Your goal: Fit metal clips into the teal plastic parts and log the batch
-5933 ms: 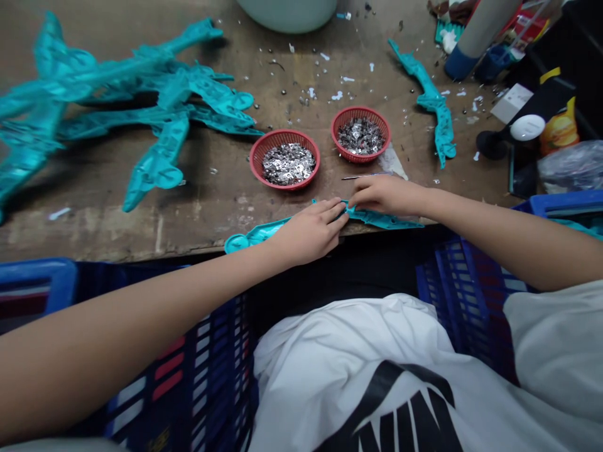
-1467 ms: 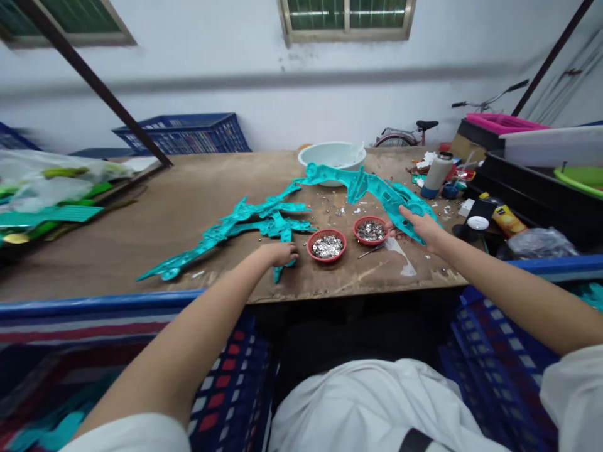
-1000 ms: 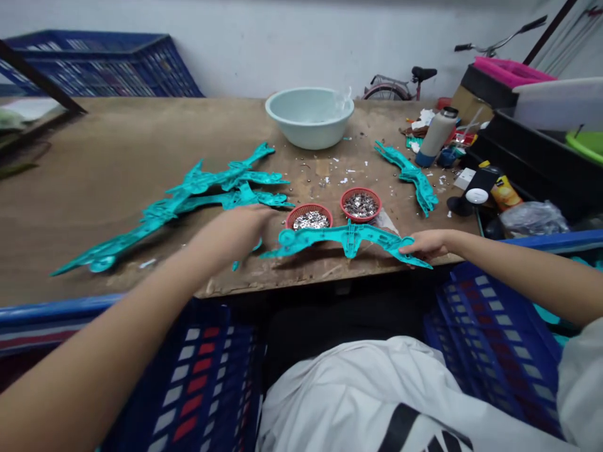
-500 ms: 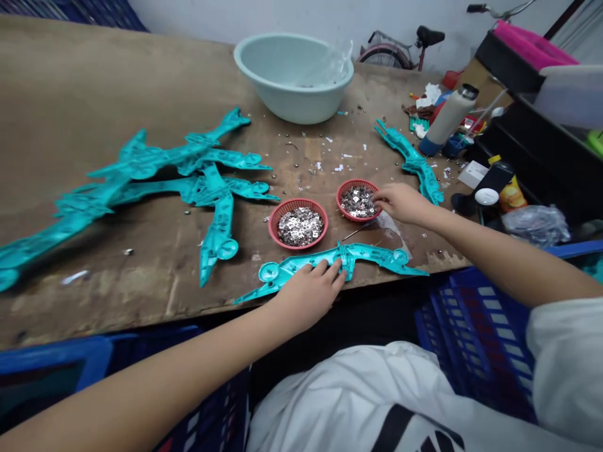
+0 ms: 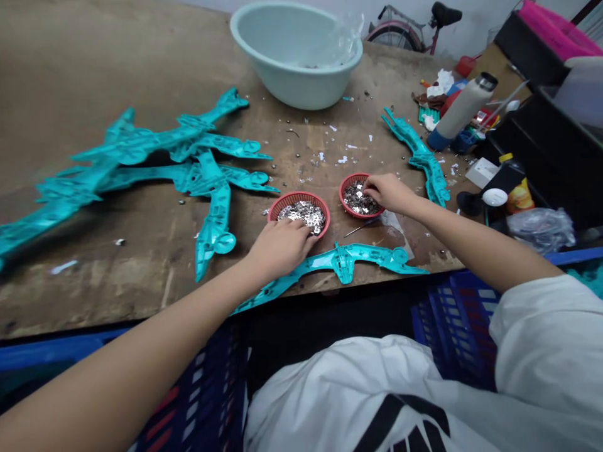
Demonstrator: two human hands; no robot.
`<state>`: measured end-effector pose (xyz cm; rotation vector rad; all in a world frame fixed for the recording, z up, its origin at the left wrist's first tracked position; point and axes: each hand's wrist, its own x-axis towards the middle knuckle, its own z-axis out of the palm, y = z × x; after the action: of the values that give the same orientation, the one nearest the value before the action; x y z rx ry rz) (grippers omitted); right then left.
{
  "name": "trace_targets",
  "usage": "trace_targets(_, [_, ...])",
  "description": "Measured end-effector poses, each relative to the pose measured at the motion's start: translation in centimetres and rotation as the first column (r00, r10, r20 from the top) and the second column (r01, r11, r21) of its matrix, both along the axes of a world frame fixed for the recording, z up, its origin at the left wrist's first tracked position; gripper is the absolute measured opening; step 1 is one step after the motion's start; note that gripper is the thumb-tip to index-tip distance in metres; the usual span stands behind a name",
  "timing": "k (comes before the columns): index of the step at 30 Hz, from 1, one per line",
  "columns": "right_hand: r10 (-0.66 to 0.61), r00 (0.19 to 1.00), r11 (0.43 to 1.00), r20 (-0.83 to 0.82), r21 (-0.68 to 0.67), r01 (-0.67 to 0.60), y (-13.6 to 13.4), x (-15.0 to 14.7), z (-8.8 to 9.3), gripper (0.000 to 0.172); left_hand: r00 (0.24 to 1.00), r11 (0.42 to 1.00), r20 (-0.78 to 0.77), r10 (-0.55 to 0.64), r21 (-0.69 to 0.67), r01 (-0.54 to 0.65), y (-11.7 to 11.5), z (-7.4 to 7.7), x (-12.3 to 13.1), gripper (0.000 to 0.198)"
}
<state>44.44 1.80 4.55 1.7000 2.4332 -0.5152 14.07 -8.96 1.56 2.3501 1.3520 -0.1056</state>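
My left hand [image 5: 282,246] lies over the near side of a red basket [image 5: 325,204] of small shiny metal pieces [image 5: 306,213]. Its fingers reach in, with the thumb apart from them; the tips are partly hidden. My right hand [image 5: 387,190] dips into a second red basket [image 5: 346,182], which holds small metal parts [image 5: 355,199]. The fingertips there are pinched together, and what lies between them is too small to tell. Below the baskets, a long turquoise plastic part [image 5: 343,260] rests along the table's front edge, partly behind my left hand and untouched by the right.
More turquoise parts [image 5: 207,176] lie heaped on the left, and one [image 5: 421,157] on the right. A pale basin [image 5: 301,81] stands at the back. A bottle [image 5: 464,110] and black bins [image 5: 541,150] crowd the right. A thin metal rod [image 5: 355,230] lies near the baskets.
My left hand has left the turquoise part and moved up and left to the nearer basket. My right hand has reached further left into its basket. The view has shifted slightly.
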Motion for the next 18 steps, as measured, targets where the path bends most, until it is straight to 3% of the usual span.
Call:
trace_targets(6, [-0.057, 0.996, 0.996, -0.073, -0.065, 0.053, -0.1, -0.4, 0.4, 0.029, 0.991, 0.998, 0.119, 0.055, -0.035, -0.051, 0.5, -0.1, 0.0, 0.04])
trace_targets(10, [-0.029, 0.99, 0.999, -0.139, -0.044, 0.023, -1.3, 0.3, 1.7, 0.027, 0.98, 0.991, 0.159, 0.12, -0.072, -0.109, 0.7, 0.0, -0.1, 0.034])
trace_targets(14, [0.136, 0.961, 0.99, -0.241, 0.008, -0.138, -6.1, 1.6, 4.1, 0.022, 0.936, 0.964, 0.242, 0.257, -0.132, -0.231, 0.8, 0.3, -0.2, 0.024])
trace_targets(16, [0.088, 0.961, 0.99, -0.262, -0.085, -0.114, -9.1, 2.1, 4.8, 0.018, 0.904, 0.944, 0.272, 0.328, -0.135, -0.302, 0.9, 0.5, -0.2, 0.02])
trace_targets(18, [-0.055, 0.969, 0.976, -0.242, -0.216, 0.001, -11.3, 2.5, 4.8, 0.014, 0.876, 0.927, 0.302, 0.376, -0.122, -0.355, 0.9, 0.8, -0.1, 0.018])
